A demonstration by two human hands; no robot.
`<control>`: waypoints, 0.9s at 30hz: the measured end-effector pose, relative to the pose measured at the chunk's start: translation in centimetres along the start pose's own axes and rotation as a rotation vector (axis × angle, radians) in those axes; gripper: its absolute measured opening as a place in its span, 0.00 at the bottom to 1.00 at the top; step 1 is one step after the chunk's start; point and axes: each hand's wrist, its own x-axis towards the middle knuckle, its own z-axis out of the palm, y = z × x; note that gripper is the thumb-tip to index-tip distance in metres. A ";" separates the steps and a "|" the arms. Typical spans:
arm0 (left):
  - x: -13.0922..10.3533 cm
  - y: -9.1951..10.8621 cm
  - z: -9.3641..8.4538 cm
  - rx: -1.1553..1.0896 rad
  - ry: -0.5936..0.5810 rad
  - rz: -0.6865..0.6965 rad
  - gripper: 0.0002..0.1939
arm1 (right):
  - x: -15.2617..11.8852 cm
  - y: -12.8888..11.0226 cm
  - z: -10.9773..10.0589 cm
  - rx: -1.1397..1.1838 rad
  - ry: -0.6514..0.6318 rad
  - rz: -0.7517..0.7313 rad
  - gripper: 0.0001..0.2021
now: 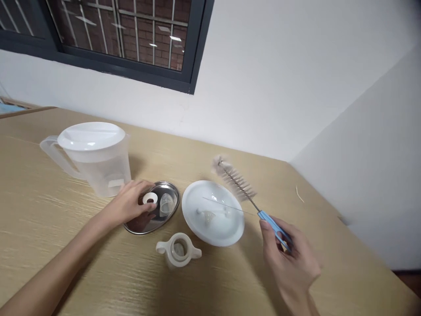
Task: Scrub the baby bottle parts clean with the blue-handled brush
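Observation:
My left hand (136, 199) reaches over an oval metal tray (138, 226), its thumb and fingers closed around a white bottle collar ring (150, 196). Beside that ring on the tray lies a clear cap (167, 204). My right hand (289, 254) grips the blue handle of a bottle brush (237, 182), its white bristles raised above the table. A thin wire-like rod (226, 206) runs from the same handle over a white bowl (213, 235). In the bowl is a small translucent piece (208, 216), possibly a nipple. A two-handled baby bottle (179, 251) stands uncapped in front.
A translucent pitcher (101, 169) with a white lid stands behind my left hand. A wall and a barred window (131, 33) border the table's back. A thin pale strip (299, 194) lies on the table (115, 276) at the right.

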 end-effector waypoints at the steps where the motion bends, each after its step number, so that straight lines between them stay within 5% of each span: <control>1: 0.0 0.3 -0.4 -0.030 0.030 0.015 0.18 | 0.1 0.1 0.0 0.003 0.008 0.004 0.08; 7: 0.5 3.8 -1.2 -0.214 0.162 -0.035 0.26 | 1.0 1.1 0.1 0.056 0.045 0.085 0.09; 12: 2.8 10.8 0.1 -0.124 -0.162 0.177 0.24 | 1.6 1.6 0.0 0.064 0.093 0.117 0.09; 17: 5.8 16.8 3.0 0.280 -0.409 0.256 0.18 | 1.9 1.6 -0.1 0.086 0.102 0.101 0.07; 22: 8.5 18.2 5.8 0.398 -0.422 0.235 0.20 | 2.2 1.5 -0.1 0.098 0.097 0.095 0.06; 27: 9.6 19.0 6.9 0.479 -0.439 0.206 0.24 | 2.4 1.3 -0.3 0.097 0.103 0.093 0.05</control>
